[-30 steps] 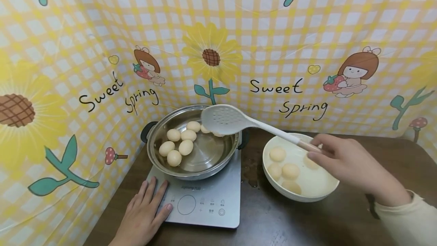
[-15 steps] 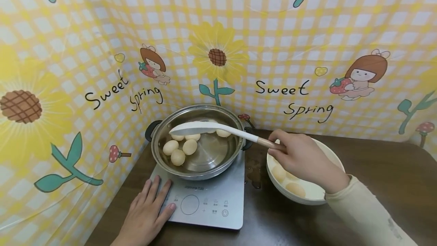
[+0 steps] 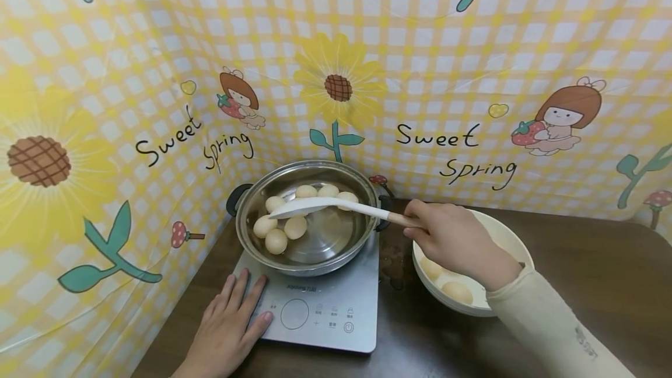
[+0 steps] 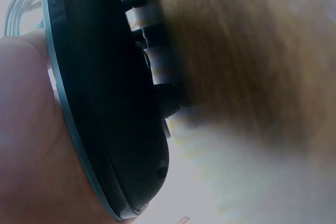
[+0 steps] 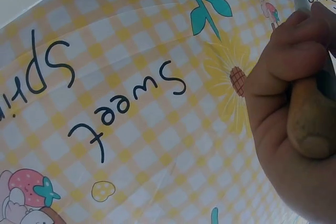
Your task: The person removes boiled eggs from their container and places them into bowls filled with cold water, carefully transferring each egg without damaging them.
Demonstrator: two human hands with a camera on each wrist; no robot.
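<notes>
My right hand (image 3: 457, 241) grips the wooden handle (image 5: 311, 129) of a white slotted spoon (image 3: 362, 207), its fingers curled round it in the right wrist view. The spoon's head reaches into the steel pot (image 3: 304, 267) and overlaps several pale eggs (image 3: 276, 241) there, seen almost edge-on. Below the pot, my left hand (image 3: 223, 322) rests with fingers spread on the left side of a silver induction cooker (image 3: 341, 296). The left wrist view shows the cooker's dark underside (image 4: 110, 87) beside that hand. Part of the spoon's handle is hidden in my right hand.
A cream bowl (image 3: 509, 232) with more eggs (image 3: 457, 292) stands right of the cooker, partly hidden under my right arm. Wet spots (image 3: 392, 261) lie on the dark wooden table (image 3: 593, 255). A yellow checked cloth (image 3: 420, 45) hangs close behind and to the left.
My right hand has moved left, bringing the spoon's head from the pot's right rim over the left eggs, turned edge-on, then slightly lower. The left hand stays on the cooker.
</notes>
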